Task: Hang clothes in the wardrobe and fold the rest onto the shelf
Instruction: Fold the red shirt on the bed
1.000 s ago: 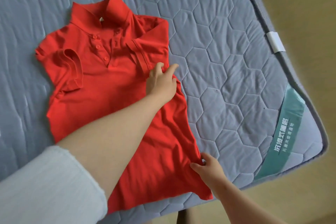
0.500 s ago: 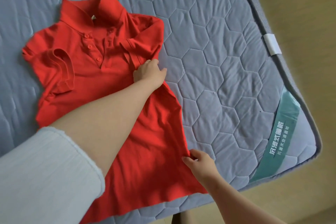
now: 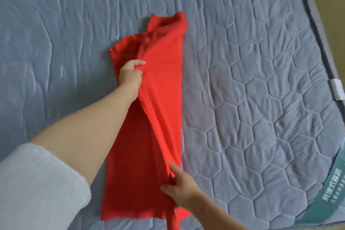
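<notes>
Grey mattress (image 3: 261, 99): red polo shirt (image 3: 164, 80) mid-bed, right side now folded over (was flat), narrow strip. Fingers of left hand (image 3: 130, 75) clench chest fabric; right hand (image 3: 180, 189) pinches hem fold. Shelf-fold underway.

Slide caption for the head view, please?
Left hand and right hand hold red collared shirt folded lengthwise on grey quilted mattress.

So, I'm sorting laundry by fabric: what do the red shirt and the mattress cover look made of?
The red shirt: likely a soft matte knit, perhaps cotton; it bunches in limp folds at the left hand. The mattress cover: grey-blue quilted textile with a slight sheen, stitched in hexagons; fibre unclear.
</notes>
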Motion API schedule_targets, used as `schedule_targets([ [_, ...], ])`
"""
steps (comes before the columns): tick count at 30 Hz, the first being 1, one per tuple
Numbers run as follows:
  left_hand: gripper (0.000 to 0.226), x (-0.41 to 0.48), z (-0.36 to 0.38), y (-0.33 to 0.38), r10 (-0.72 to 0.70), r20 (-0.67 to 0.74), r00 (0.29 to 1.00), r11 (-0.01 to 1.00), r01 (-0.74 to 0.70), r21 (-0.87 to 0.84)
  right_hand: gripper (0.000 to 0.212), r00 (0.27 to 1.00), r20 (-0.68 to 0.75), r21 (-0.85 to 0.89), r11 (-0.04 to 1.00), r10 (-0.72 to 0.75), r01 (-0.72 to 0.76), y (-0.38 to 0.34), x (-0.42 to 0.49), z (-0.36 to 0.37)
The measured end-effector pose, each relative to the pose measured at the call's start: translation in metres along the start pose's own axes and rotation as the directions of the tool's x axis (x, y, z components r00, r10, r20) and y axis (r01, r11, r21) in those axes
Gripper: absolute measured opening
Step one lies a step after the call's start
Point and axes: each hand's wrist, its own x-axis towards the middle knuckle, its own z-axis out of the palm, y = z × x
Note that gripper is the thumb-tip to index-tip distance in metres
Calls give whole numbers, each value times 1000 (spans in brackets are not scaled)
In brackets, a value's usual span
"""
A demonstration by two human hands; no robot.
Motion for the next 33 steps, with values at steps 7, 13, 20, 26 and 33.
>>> schedule_targets([
  [7,48,35,-59,-42,-53,-31,998,994,50,-102,62,998,48,-63,997,-39,42,-22,40,50],
  [13,57,31,-73,-73,-23,144,989,997,13,71,70,967,178,31,981,184,-193,-19,54,81],
  [20,76,-29,-81,-114,-40,-22,999,989,43,141,57,963,119,61,967,240,-249,-12,57,101],
  [26,63,-105,-83,-178,-318,34,947,900,291,325,33,962,-54,70,962,269,-265,16,43,97],
  [33,30,-141,-114,-203,-378,5,926,871,354,340,18,950,-142,102,959,278,-266,45,17,93],
])
